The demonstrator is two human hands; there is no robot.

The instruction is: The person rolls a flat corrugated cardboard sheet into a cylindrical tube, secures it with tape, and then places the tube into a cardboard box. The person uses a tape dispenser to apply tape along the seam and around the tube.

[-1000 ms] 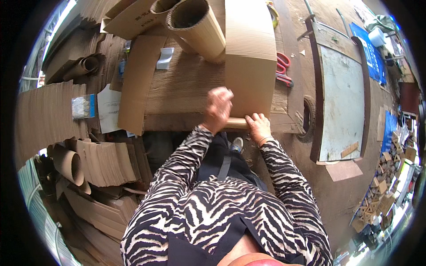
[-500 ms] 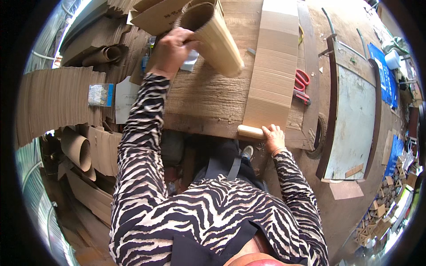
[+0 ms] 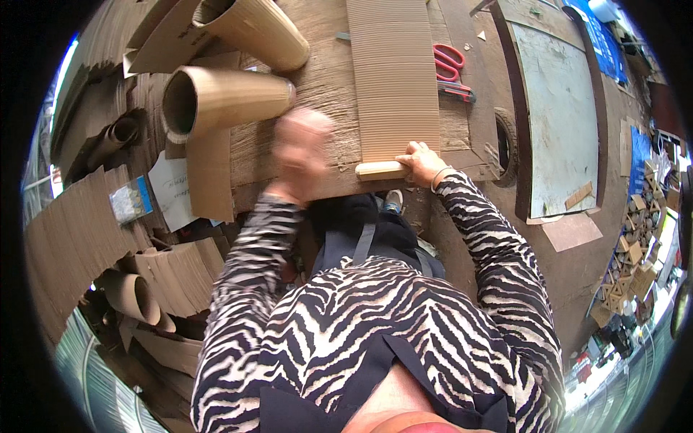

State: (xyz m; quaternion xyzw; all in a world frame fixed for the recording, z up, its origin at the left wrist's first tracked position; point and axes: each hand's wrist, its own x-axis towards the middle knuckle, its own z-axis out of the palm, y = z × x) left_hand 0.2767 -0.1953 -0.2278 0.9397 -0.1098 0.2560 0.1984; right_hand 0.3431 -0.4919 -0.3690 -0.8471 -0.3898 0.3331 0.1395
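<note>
A long strip of corrugated cardboard (image 3: 395,86) lies on the wooden table (image 3: 328,101) and reaches its near edge. Across the strip's near end lies a short, pale, wooden-looking rod (image 3: 379,170). My right hand (image 3: 424,164) has its fingers closed round the rod's right end. My left hand (image 3: 303,148) is smeared by motion above the table, left of the strip, its fingers unclear; no tube shows in it. Just beyond it rests a cardboard tube (image 3: 238,97) on its side, its open end toward the left. Another cardboard tube (image 3: 271,32) lies farther back.
Red-handled scissors (image 3: 449,61) and a box cutter (image 3: 456,91) lie right of the strip. Stacked cardboard sheets (image 3: 79,238) crowd the left side. A metal-topped bench (image 3: 559,123) stands at the right, with a tyre (image 3: 505,148) beside the table.
My left hand has let go of the cardboard tube and come back toward the table's near edge. The view has shifted. My right hand stays at the rod.
</note>
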